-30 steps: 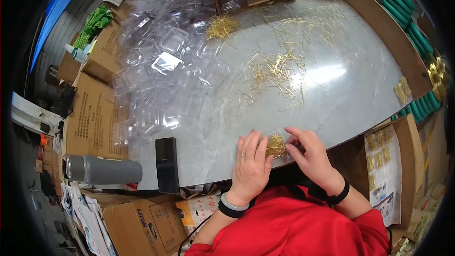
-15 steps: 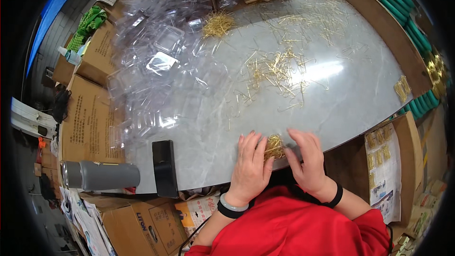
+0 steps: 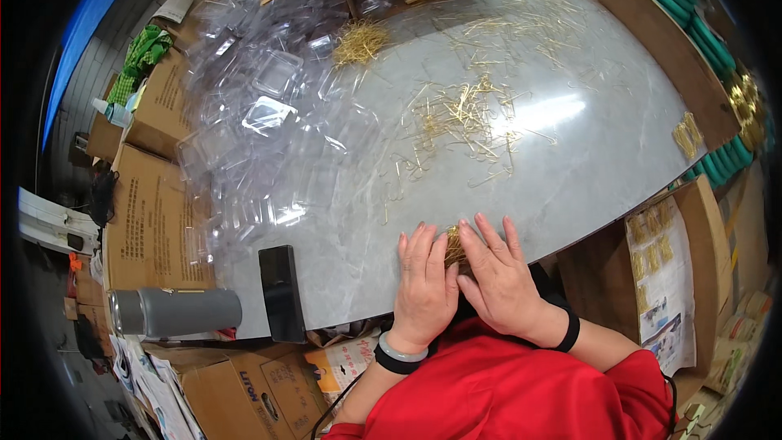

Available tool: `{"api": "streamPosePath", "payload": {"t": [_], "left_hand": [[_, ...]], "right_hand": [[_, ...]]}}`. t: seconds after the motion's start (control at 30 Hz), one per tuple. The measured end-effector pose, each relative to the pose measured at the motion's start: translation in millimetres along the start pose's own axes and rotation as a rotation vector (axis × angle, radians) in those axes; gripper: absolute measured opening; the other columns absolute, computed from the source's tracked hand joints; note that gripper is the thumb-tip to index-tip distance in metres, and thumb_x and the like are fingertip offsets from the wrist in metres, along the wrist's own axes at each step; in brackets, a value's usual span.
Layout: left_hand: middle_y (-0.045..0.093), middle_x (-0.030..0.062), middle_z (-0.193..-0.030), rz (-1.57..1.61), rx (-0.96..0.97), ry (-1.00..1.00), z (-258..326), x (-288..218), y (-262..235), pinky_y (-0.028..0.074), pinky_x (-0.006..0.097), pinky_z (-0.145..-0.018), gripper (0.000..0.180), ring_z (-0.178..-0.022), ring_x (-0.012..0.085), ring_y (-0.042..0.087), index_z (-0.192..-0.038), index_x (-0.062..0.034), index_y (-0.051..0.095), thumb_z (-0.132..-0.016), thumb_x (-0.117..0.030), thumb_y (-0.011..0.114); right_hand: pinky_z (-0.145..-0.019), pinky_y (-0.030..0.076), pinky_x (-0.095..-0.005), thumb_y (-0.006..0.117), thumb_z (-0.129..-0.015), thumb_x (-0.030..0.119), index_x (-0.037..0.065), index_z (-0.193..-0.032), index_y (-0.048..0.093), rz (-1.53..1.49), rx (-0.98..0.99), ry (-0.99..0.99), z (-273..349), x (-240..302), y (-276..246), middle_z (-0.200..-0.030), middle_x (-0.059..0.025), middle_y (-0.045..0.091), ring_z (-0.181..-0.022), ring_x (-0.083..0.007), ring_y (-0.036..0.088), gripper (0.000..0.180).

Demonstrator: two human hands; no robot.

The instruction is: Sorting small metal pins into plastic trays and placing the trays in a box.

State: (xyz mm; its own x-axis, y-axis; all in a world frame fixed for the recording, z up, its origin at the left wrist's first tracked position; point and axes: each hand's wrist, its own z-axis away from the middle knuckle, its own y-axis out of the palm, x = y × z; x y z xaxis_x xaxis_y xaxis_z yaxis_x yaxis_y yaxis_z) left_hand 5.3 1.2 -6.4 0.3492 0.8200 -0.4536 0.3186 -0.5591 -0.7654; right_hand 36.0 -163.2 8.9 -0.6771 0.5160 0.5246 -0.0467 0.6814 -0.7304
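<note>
At the table's near edge, a small bundle of gold wire hooks [image 3: 454, 248] sits between my two hands. My left hand [image 3: 425, 281] lies along the bundle's left side, fingers stretched out and close together. Over its right side and top reaches my right hand [image 3: 507, 285], its fingers straight and spread. Most of the bundle is hidden under the hands; whether a clear box surrounds it I cannot tell. Farther up the table, loose gold hooks [image 3: 464, 118] lie in a scattered heap, and a denser clump of hooks [image 3: 360, 42] is beside the plastic boxes.
Clear plastic boxes [image 3: 269, 114] pile up on the left. A black phone [image 3: 281, 293] and a grey bottle [image 3: 175, 311] lie near the front left. A hook bundle [image 3: 688, 135] is at the right edge; several more bundles [image 3: 652, 253] rest in an open compartment below right.
My right hand has moved left and over the bundle, covering more of it, with its fingers straightened. My left hand stays beside the bundle. The whole view has shifted slightly.
</note>
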Motion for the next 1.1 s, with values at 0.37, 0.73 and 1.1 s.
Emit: {"api": "streamPosePath", "payload": {"t": [0.37, 0.73, 1.1], "left_hand": [[0.05, 0.0228, -0.138, -0.008, -0.024, 0.012, 3, 1, -1, 0.031, 0.057, -0.115, 0.038, -0.135, 0.0426, 0.045, -0.13, 0.0014, 0.057, -0.093, -0.008, 0.061], [0.039, 0.0266, -0.152, 0.89, -0.113, -0.265, 12, 15, -13, 0.027, 0.045, -0.119, 0.078, -0.144, 0.0325, 0.037, -0.154, 0.0085, 0.021, -0.107, -0.053, 0.03], [0.039, 0.0274, -0.149, 0.804, -0.166, -0.24, 13, 14, -13, 0.03, 0.047, -0.117, 0.079, -0.141, 0.0372, 0.039, -0.15, 0.0075, 0.029, -0.103, -0.056, 0.035]], "right_hand": [[-0.118, 0.026, -0.0562, 0.068, -0.093, 0.027, -0.003, -0.15, 0.035, -0.129, -0.049, -0.009, -1, -12, -8, -0.155, -0.0265, 0.035, -0.144, -0.0441, 0.034, 0.072], [-0.121, 0.025, -0.0515, 0.076, -0.083, 0.031, 0.002, -0.144, 0.046, 0.18, 0.203, -0.113, -10, -3, -11, -0.155, -0.0161, 0.04, -0.145, -0.0386, 0.034, 0.073], [-0.113, 0.04, -0.0427, 0.074, -0.085, 0.017, -0.001, -0.138, 0.051, 0.249, 0.111, -0.133, -7, -6, 4, -0.148, -0.0173, 0.046, -0.143, -0.0391, 0.037, 0.061]]}}
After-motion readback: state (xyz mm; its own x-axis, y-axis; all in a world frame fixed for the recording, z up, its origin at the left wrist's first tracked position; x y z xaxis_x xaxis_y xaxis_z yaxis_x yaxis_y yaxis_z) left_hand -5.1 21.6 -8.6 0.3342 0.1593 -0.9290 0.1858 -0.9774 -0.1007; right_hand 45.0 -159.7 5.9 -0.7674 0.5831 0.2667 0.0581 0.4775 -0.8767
